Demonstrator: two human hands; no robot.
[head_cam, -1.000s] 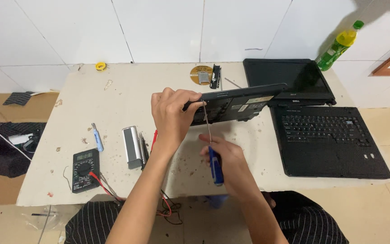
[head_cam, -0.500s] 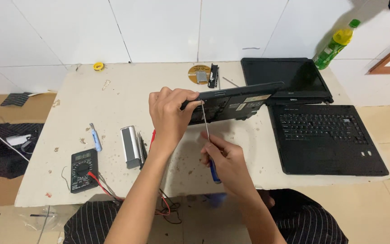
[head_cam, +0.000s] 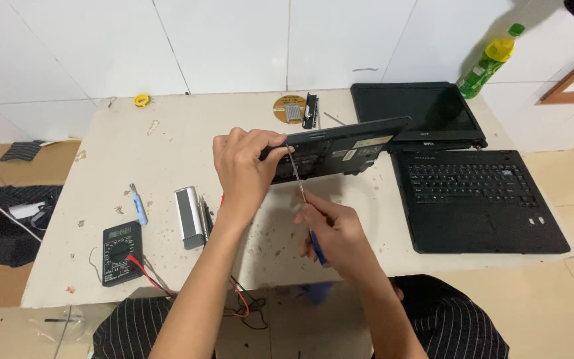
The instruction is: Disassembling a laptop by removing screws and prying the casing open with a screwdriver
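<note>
My left hand (head_cam: 244, 163) grips the left end of a dark laptop base (head_cam: 340, 147) and holds it tilted up on its edge above the table (head_cam: 167, 139), underside toward me. My right hand (head_cam: 337, 233) holds a screwdriver (head_cam: 303, 203) with a blue handle and a thin metal shaft. The shaft slants up to the left, and its tip touches the laptop base right beside my left fingers.
An open black laptop (head_cam: 470, 189) lies flat at the right. A black multimeter (head_cam: 119, 251) with red and black leads, a silver pack (head_cam: 189, 217), a small blue tool (head_cam: 139, 205), a round tan disc with small parts (head_cam: 291, 110), a yellow tape roll (head_cam: 141, 100) and a green bottle (head_cam: 488, 61) are around.
The screwdriver tip has moved a little closer to my left fingers on the laptop base. My right hand shifted slightly; the base stays tilted up.
</note>
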